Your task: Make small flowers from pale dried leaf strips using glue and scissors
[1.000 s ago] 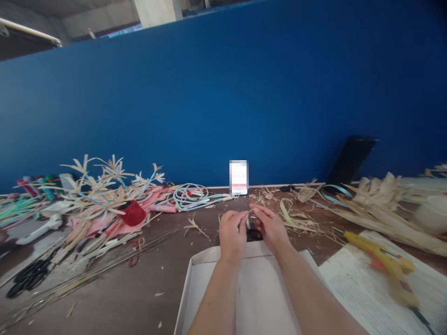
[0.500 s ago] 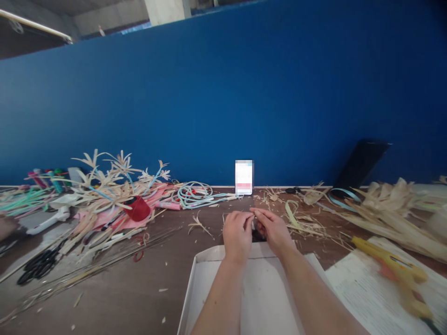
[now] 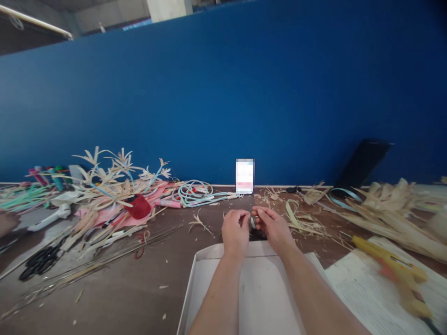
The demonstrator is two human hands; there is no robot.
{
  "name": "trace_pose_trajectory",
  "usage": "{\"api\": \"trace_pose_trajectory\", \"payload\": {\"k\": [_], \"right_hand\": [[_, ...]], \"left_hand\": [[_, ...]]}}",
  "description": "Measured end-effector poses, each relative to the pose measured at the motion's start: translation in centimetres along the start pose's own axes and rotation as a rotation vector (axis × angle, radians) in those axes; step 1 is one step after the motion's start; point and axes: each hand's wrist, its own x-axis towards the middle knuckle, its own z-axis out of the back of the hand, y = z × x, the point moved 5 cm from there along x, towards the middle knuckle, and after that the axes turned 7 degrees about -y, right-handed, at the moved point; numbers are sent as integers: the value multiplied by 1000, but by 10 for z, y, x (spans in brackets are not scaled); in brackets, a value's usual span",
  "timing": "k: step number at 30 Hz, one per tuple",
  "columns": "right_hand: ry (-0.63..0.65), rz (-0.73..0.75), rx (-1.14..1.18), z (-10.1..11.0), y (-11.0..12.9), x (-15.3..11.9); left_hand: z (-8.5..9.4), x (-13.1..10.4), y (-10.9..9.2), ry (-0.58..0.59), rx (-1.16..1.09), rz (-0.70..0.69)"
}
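Note:
My left hand [image 3: 235, 233] is above the far edge of a white box lid [image 3: 216, 253], with thumb and forefinger pinched together. What it grips is too small and hidden to make out. To its right is my right hand [image 3: 275, 229], fingers curled and tips drawn together, with a narrow gap between the two hands. Anything it holds is too fine to tell. A small pale piece [image 3: 252, 223] shows between the hands, over something dark on the table. Just left of my hands lies a split husk strip [image 3: 199, 223].
At left are husk flowers [image 3: 120, 170], a red thread spool [image 3: 138, 206], black scissors [image 3: 40, 260] and thin wires [image 3: 101, 263]. A lit phone [image 3: 244, 177] stands against the blue partition [image 3: 209, 93]. On the right lie a yellow glue gun [image 3: 394, 265] and dried husks [image 3: 391, 214]. Another person's hand [image 3: 9, 223] shows far left.
My hands have moved slightly apart. The fingertips that met before now have a gap between them, and a small pale piece has come into sight there.

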Motion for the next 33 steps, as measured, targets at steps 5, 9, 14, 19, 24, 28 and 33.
{"api": "trace_pose_trajectory", "payload": {"k": [5, 9, 14, 19, 24, 28, 33], "right_hand": [[-1, 2, 4, 0, -1, 1], [11, 5, -2, 1, -2, 2], [18, 12, -30, 1, -3, 2], [32, 5, -44, -1, -2, 0], [65, 3, -100, -2, 0, -2], [130, -3, -172, -6, 1, -6], [191, 52, -293, -10, 5, -10]], "left_hand": [[-10, -2, 9, 173, -145, 195], [-14, -8, 11, 285, -99, 252], [-13, -10, 11, 270, 91, 173], [-12, -7, 16, 204, 85, 153], [-9, -3, 23, 110, 27, 216], [-8, -2, 24, 98, 0, 224], [-8, -2, 23, 91, 2, 209]]}}
